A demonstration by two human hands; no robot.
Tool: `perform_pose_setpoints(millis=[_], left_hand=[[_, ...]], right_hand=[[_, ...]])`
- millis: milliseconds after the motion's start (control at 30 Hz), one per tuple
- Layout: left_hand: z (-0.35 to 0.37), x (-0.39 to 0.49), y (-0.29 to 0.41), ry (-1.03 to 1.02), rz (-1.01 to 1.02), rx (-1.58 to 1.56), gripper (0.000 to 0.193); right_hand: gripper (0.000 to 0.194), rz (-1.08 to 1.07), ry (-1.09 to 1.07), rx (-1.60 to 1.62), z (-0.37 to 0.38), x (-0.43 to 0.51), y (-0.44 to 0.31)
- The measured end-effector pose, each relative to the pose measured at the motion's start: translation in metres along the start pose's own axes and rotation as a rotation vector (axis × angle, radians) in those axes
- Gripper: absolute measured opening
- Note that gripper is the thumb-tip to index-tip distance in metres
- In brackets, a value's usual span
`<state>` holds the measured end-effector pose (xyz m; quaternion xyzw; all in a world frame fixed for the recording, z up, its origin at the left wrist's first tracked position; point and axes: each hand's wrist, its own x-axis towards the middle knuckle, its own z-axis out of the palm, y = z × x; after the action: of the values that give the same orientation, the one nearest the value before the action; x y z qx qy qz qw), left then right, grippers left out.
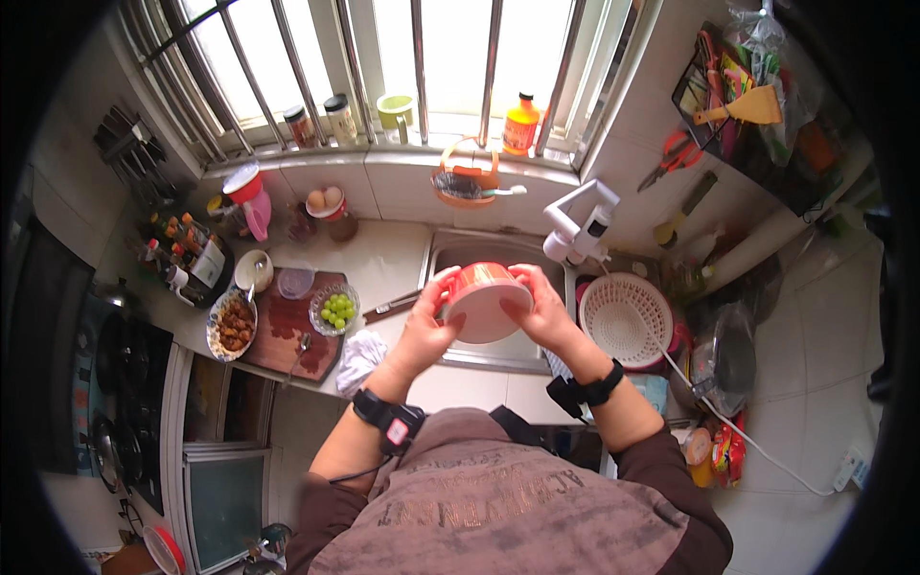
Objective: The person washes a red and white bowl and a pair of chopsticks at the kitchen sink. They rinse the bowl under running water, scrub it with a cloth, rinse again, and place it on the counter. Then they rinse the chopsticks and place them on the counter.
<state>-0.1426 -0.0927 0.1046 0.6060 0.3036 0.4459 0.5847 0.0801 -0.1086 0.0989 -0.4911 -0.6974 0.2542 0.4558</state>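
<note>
Both hands hold a red round container with a pale flat face (487, 316), tilted so that this face is towards me; I cannot tell whether it is a lid or a base. My left hand (429, 320) grips its left side, the thumb on the pale face. On its right side, my right hand (539, 305) holds it the same way. Beneath the container lies the stainless steel sink (496, 353), partly hidden by it. A white faucet (582, 223) stands behind the sink's right end.
Left of the sink, a wooden cutting board (277, 323) carries a glass bowl of green grapes (335, 310) and a spoon (304, 343). A bowl of brown food (233, 325) stands beside it. A white cloth (361, 359) lies near the counter edge. Right is a white colander (625, 320).
</note>
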Motion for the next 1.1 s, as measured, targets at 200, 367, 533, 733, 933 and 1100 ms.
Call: perform_pose_setpoints(millis=[200, 367, 533, 733, 933, 1100], left_hand=[[0.008, 0.009, 0.051, -0.029, 0.563, 0.482, 0.078], [-0.007, -0.009, 0.080, 0.153, 0.529, 0.407, 0.076], [-0.011, -0.027, 0.049, 0.284, 0.516, 0.538, 0.062], [-0.023, -0.063, 0.021, 0.123, 0.242, 0.637, 0.057], [-0.008, -0.041, 0.047, 0.297, 0.553, 0.588, 0.029], [-0.018, -0.016, 0.018, 0.215, 0.665, 0.539, 0.021]], right_hand=[[0.045, -0.400, 0.146, -0.280, -0.035, 0.050, -0.061], [0.056, -0.520, 0.302, 0.238, -0.086, 0.073, -0.100], [0.031, -0.313, 0.227, 0.168, -0.022, 0.031, 0.017], [0.029, 0.316, -0.135, 0.030, 0.033, -0.027, 0.115], [0.034, -0.316, 0.101, -0.189, -0.036, 0.081, 0.005], [0.035, -0.287, 0.225, -0.099, -0.025, 0.051, 0.030]])
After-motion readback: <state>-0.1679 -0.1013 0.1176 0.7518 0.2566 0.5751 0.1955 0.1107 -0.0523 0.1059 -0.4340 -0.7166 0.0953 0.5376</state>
